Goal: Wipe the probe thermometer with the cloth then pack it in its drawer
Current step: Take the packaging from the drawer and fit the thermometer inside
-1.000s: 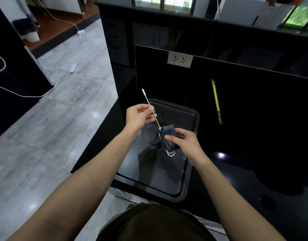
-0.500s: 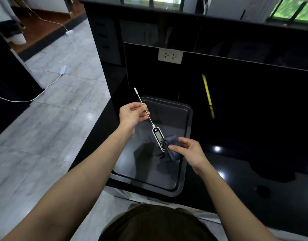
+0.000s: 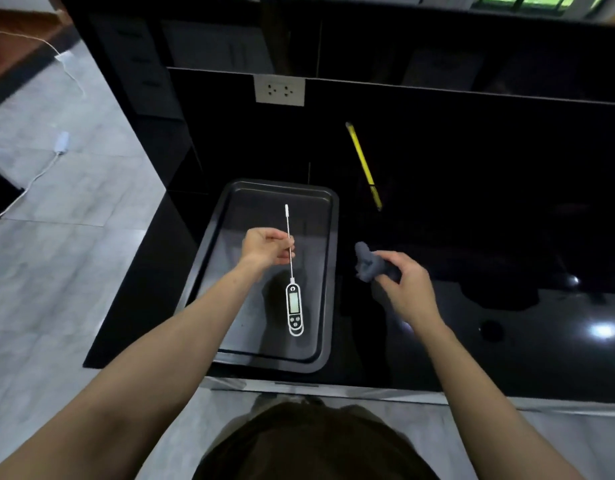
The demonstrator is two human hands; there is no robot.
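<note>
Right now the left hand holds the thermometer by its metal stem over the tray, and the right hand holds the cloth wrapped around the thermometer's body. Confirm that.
Not quite. In the head view the cloth is not around the thermometer; the right hand holds it bunched up off to the right of the tray, over the black counter. The rest stands: the left hand holds the thermometer by its metal stem over the tray.

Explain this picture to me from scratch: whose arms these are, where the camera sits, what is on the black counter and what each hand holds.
No machine here: a person wears a camera on the head, looking down at their own two bare arms. The left hand pinches the metal stem of a probe thermometer, whose white body hangs over a dark baking tray on the black counter. The right hand grips a bunched grey cloth, apart from the thermometer. A yellow stick-like item lies farther back, below a wall socket.
</note>
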